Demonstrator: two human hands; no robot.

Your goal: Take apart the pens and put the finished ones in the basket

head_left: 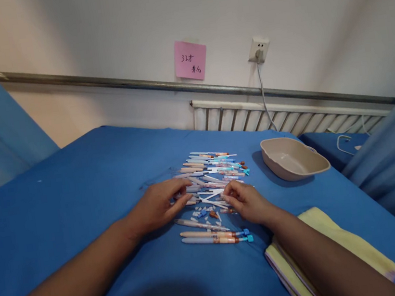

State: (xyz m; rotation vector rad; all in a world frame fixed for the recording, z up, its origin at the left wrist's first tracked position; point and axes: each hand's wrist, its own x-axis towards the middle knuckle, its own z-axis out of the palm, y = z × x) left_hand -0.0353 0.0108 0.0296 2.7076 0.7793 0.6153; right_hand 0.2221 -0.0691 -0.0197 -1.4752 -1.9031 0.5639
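Observation:
A heap of pens [211, 170] and loose pen parts lies on the blue cloth [79, 192]. My left hand [157, 204] rests at the heap's left edge, fingers stretched flat over the pens. My right hand [246, 201] is at the heap's right side, its fingers curled and pinching a thin white pen piece. Small caps and tips [202, 213] are scattered between my hands. Three put-together pens [214, 235] lie side by side just in front of them.
A beige oval dish [293, 159] stands to the right of the heap. A folded yellow cloth [326, 242] lies under my right forearm. Behind are a wall with a pink note [190, 60], a socket with a cable [258, 51] and a radiator [287, 114].

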